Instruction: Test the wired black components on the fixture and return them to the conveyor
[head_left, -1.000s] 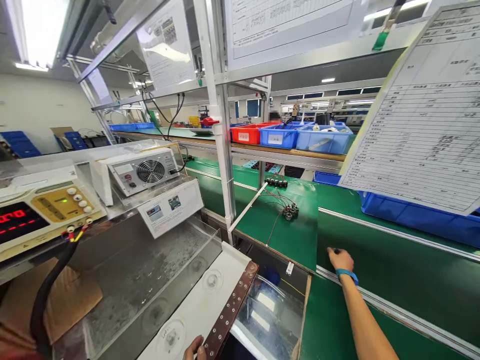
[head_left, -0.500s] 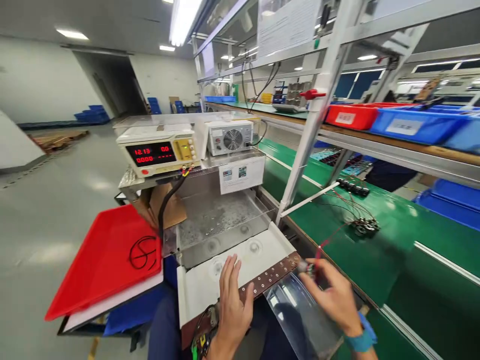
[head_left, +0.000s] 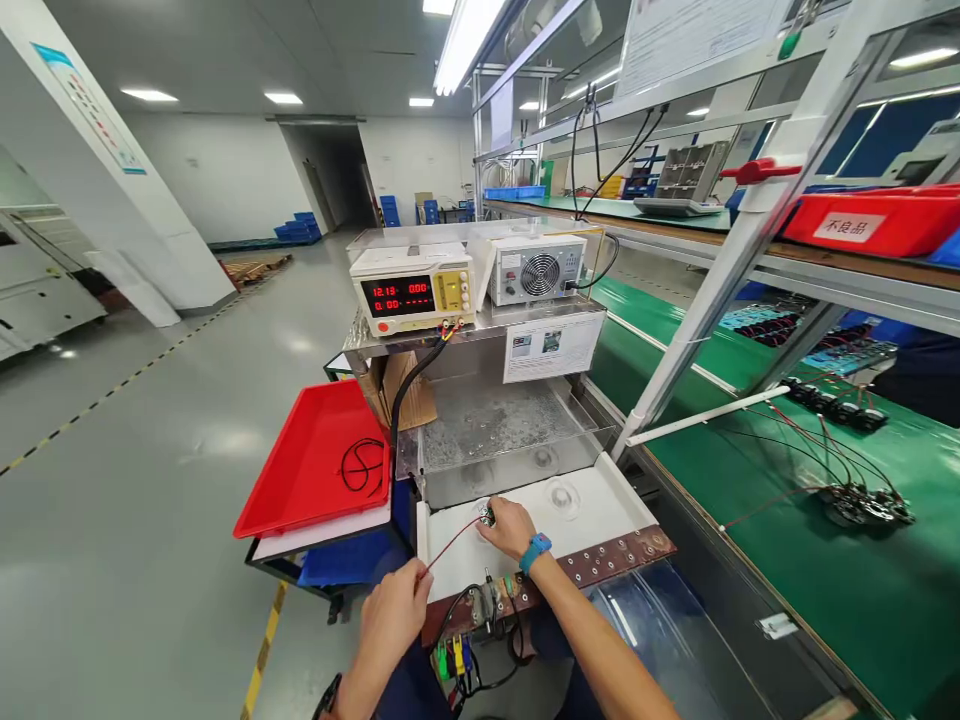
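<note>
My right hand (head_left: 511,528) is closed around a small electronic part (head_left: 486,514) with green and metallic spots, held over the white tray (head_left: 611,492). Most of that part is hidden by my fingers. From it a thin red wire (head_left: 454,541) runs down to the left, drawn nearly straight. Its other end is pinched in my left hand (head_left: 394,612), in front of the tray's left corner. Along the near edge of the tray lies a brown strip (head_left: 611,556) with rows of metal rivets. Clamps and coloured connectors (head_left: 456,658) hang off the strip's left part.
Beyond the tray, a power supply (head_left: 412,290) with red digits and a fan-fronted unit (head_left: 538,270) share a metal shelf. At left is a red tray (head_left: 322,450) holding a black cable. On the green bench (head_left: 787,560), wired black parts (head_left: 862,505) lie at right.
My right hand has moved left from the strip's right end to above the white tray, carrying the small part. My left hand, formerly open over the strip, now pinches the wire. The view has swung left.
</note>
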